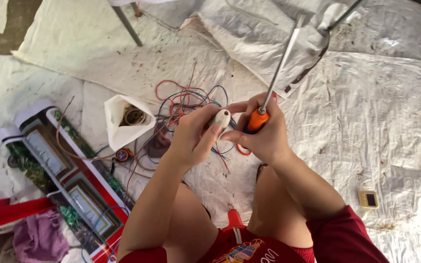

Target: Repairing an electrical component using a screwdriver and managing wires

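Observation:
My left hand (193,136) is closed around a small white plastic part (221,118), rounded at its end. My right hand (264,131) grips a screwdriver by its orange handle (258,120); the long metal shaft (282,63) points up and away from me. The right thumb and a finger also pinch the white part from the other side. Both hands meet above a tangle of red, blue and black wires (186,104) lying on the white woven sheet (376,112). My knees and red shorts show at the bottom.
An open white paper bag (123,119) holds coiled wire. Printed banners (69,170) and a purple cloth (40,238) lie at the left. A small yellow square device (369,198) sits at the right. A metal leg (126,24) stands at the top.

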